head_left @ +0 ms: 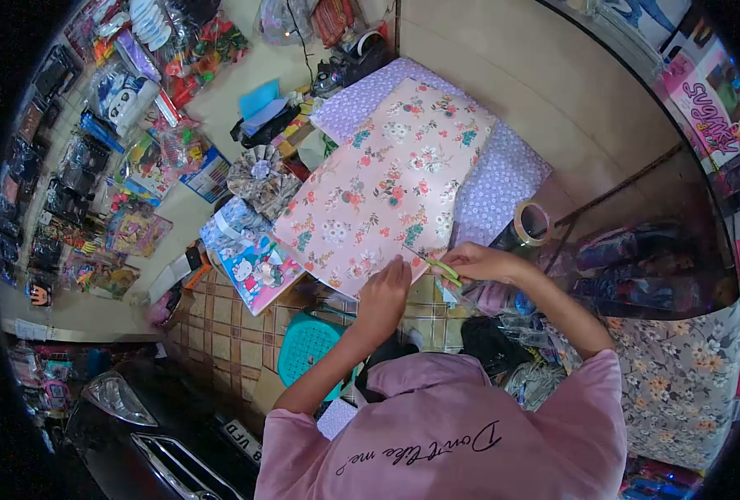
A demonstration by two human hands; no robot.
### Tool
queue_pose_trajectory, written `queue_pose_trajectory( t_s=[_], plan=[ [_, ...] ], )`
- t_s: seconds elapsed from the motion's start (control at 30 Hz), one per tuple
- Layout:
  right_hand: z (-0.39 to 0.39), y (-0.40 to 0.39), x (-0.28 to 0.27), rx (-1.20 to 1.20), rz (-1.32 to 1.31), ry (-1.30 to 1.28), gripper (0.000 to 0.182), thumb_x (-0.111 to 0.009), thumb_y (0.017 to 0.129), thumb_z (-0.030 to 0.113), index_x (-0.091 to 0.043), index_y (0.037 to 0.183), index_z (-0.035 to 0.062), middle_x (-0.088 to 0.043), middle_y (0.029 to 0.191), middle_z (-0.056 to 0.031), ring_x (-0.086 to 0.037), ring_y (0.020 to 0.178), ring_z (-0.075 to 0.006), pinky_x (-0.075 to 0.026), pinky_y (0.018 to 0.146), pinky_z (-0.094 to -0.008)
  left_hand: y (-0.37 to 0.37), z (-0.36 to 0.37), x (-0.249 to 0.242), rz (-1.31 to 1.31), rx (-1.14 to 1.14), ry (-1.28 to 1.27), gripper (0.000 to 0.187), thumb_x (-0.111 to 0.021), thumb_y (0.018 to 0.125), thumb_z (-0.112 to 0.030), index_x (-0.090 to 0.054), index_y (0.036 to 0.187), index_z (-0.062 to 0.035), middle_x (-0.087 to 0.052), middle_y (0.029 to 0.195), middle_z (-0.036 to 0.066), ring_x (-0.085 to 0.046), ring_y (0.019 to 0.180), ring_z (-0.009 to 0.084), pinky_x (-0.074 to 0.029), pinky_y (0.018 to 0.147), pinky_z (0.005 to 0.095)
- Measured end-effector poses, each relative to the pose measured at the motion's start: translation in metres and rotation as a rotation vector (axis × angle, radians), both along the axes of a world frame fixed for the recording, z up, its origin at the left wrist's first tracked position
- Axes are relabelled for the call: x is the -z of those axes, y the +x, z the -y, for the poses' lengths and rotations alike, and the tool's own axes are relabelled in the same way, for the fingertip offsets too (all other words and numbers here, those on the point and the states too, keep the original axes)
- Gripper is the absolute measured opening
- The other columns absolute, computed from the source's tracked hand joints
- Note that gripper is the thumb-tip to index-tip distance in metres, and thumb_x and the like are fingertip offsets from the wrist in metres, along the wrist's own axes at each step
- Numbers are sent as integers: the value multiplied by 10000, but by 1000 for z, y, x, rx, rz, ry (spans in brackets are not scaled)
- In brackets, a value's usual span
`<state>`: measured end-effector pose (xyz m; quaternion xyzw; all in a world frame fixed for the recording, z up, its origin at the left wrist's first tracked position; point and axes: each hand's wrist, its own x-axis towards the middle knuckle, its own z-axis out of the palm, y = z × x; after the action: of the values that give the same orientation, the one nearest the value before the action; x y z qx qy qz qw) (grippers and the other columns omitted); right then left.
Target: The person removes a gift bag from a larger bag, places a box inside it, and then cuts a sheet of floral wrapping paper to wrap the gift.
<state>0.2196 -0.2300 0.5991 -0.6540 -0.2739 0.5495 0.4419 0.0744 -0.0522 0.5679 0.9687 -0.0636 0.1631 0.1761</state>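
Observation:
A sheet of pink floral wrapping paper (386, 187) lies across the glass counter, over a lilac patterned sheet (491, 196). At the paper's near edge, my left hand (384, 292) is closed with its fingertips on the sheet; the thumb is mostly hidden. My right hand (480, 263) grips the handles of green scissors (445, 268) at the lower right corner. The thin blades point left over the paper, close to my left fingertips. How far the blades are apart is too small to tell.
A roll of tape (532, 223) stands right of the paper. A Hello Kitty package (260, 271) and a pleated paper bundle (261, 171) lie left. A teal stool (310, 346) is below the counter, with a black car (161, 433) at lower left. Packaged goods hang farther left.

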Motion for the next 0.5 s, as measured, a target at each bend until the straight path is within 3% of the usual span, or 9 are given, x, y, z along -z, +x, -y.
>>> queue_pose_trajectory(
  t_s=[0.2,0.3,0.4,0.5],
  plan=[
    [-3,-8,-8,86,44,-33,381,-632,844,369,-651,946,3,-632,738,-32,-568,646,-74,-433,571,-205,0,1,-2,-53,28,123,354,-523,723,-28,-527,1066,59,-566,1120,229,-613,956,313,-509,780,376],
    [-3,-14,-2,139,-47,154,358,-644,843,324,-637,989,-3,-631,759,-33,-580,658,-80,-456,581,-208,-1,1,-1,-66,37,152,358,-517,723,-32,-522,1065,73,-565,1116,243,-609,978,306,-509,785,371],
    [-6,-10,1,82,34,37,327,-648,846,278,-628,989,-15,-626,775,-25,-577,661,-72,-471,586,-216,-1,0,-3,-74,53,153,382,-518,719,-37,-514,1082,81,-566,1114,250,-607,985,305,-511,780,369],
    [-11,-13,0,72,44,134,384,-674,821,299,-557,996,-22,-594,746,-33,-576,643,-93,-468,568,-238,-2,-3,-10,-65,95,138,405,-520,720,-43,-505,1105,85,-568,1106,255,-611,971,312,-514,773,370]
  ],
)
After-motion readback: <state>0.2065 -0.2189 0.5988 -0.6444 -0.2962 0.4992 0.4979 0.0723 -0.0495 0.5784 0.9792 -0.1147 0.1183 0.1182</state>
